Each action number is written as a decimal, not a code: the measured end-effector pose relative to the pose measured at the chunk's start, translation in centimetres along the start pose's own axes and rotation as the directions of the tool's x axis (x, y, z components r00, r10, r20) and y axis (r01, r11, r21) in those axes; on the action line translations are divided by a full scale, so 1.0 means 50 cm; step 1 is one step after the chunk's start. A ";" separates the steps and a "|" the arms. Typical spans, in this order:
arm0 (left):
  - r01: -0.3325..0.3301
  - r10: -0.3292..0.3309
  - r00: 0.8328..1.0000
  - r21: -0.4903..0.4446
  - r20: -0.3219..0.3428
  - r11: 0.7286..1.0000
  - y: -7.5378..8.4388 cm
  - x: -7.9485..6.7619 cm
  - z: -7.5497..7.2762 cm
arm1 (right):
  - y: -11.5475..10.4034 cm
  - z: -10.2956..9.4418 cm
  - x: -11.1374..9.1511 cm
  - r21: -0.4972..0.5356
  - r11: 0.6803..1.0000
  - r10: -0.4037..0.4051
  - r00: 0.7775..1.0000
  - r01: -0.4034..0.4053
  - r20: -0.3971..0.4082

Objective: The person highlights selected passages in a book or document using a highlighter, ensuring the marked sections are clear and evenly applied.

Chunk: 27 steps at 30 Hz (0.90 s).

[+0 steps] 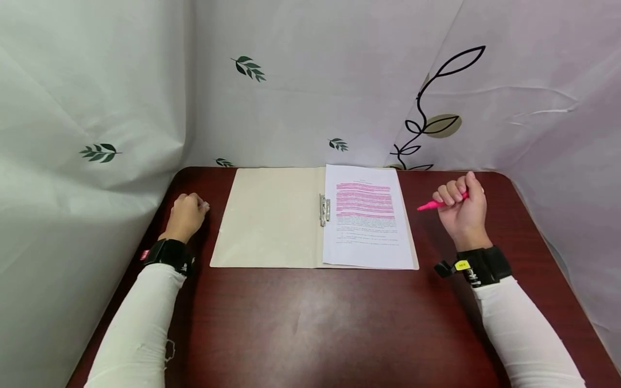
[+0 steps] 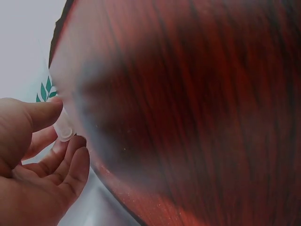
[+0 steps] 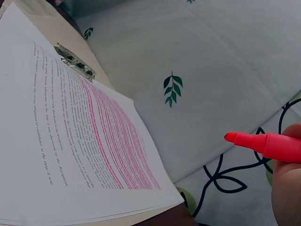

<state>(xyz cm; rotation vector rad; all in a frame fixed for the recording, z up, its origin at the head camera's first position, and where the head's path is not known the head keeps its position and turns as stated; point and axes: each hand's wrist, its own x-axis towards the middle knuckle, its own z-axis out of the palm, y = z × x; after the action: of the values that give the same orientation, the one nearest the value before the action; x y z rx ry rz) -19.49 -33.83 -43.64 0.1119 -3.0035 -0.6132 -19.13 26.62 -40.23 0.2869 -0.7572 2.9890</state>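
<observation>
In the head view my right hand (image 1: 463,210) grips a pink highlighter (image 1: 429,205), its bare tip pointing left toward the paper. The same highlighter (image 3: 268,145) shows uncapped in the right wrist view. At the table's left side, my left hand (image 1: 184,216) pinches a small translucent cap (image 2: 65,130) between thumb and fingers. Between the hands lies an open cream folder (image 1: 271,215), with printed sheets (image 1: 361,253) on its right half. Pink highlighting (image 1: 365,200) covers the upper lines of text; the lower lines are plain black print.
A metal clip (image 1: 324,210) sits at the folder's spine beside the sheets. The dark red wooden table (image 1: 310,323) has rounded far corners. A pale curtain (image 1: 301,81) with leaf prints hangs behind the table and at both sides.
</observation>
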 end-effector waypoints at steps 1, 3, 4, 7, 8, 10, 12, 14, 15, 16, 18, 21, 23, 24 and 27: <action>0.002 -0.002 1.000 -0.002 -0.001 1.000 0.000 0.002 0.002 | 0.001 -0.002 -0.001 -0.016 1.000 -0.005 1.000 0.005 -0.004; 0.004 -0.004 1.000 -0.007 -0.009 1.000 -0.001 0.006 0.005 | 0.002 -0.003 -0.003 -0.044 0.999 -0.011 1.000 0.010 -0.010; 0.006 -0.007 1.000 -0.010 -0.012 1.000 -0.001 0.008 0.008 | 0.003 -0.005 -0.004 -0.042 0.999 -0.008 1.000 0.008 -0.010; 0.017 -0.017 1.000 -0.018 -0.020 1.000 0.000 0.016 0.014 | 0.005 -0.007 -0.004 -0.058 0.998 -0.007 1.000 0.006 -0.011; 0.025 -0.025 0.999 -0.021 -0.021 0.999 0.001 0.019 0.016 | 0.005 -0.008 -0.004 -0.060 0.998 -0.007 1.000 0.006 -0.012; 0.045 -0.045 0.999 -0.023 -0.017 0.999 0.003 0.022 0.018 | 0.007 -0.009 -0.005 -0.085 0.996 -0.013 1.000 0.012 -0.016; 0.073 -0.073 0.997 -0.018 -0.009 0.997 0.006 0.023 0.019 | 0.008 -0.009 -0.005 -0.096 0.995 -0.013 1.000 0.011 -0.019; 0.100 -0.100 0.995 -0.005 0.000 0.995 0.005 0.023 0.020 | 0.008 -0.010 -0.005 -0.078 0.997 -0.002 1.000 0.000 -0.022; 0.110 -0.110 0.994 0.001 0.002 0.994 0.005 0.023 0.020 | 0.008 -0.010 -0.005 -0.086 0.996 -0.001 1.000 -0.001 -0.025; 0.117 -0.117 0.993 0.009 0.003 0.993 0.006 0.022 0.020 | 0.008 -0.010 -0.005 -0.087 0.996 0.002 1.000 -0.004 -0.030; 0.124 -0.124 0.992 0.022 -0.004 0.992 0.003 0.021 0.021 | 0.008 -0.010 -0.005 -0.094 0.996 -0.002 0.999 -0.003 -0.053; 0.120 -0.119 0.993 0.031 -0.019 0.992 -0.001 0.022 0.024 | 0.007 -0.010 -0.004 -0.086 0.996 -0.010 0.995 0.002 -0.098; 0.120 -0.120 0.992 0.030 -0.027 0.992 -0.004 0.023 0.025 | 0.007 -0.010 -0.003 -0.064 0.998 -0.013 0.992 0.005 -0.122; 0.120 -0.119 0.992 0.029 -0.029 0.992 -0.004 0.024 0.025 | 0.007 -0.010 -0.003 -0.055 0.998 -0.013 0.992 0.006 -0.128; 0.125 -0.124 0.992 0.021 -0.034 0.992 -0.005 0.025 0.025 | 0.008 -0.009 -0.002 -0.048 0.999 -0.016 0.991 0.010 -0.134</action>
<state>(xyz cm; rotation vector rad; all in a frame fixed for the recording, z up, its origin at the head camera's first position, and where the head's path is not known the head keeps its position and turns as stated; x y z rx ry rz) -20.82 -33.70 -44.82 0.3097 -2.9893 -0.5815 -19.17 26.49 -40.83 0.0861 -0.8074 2.9368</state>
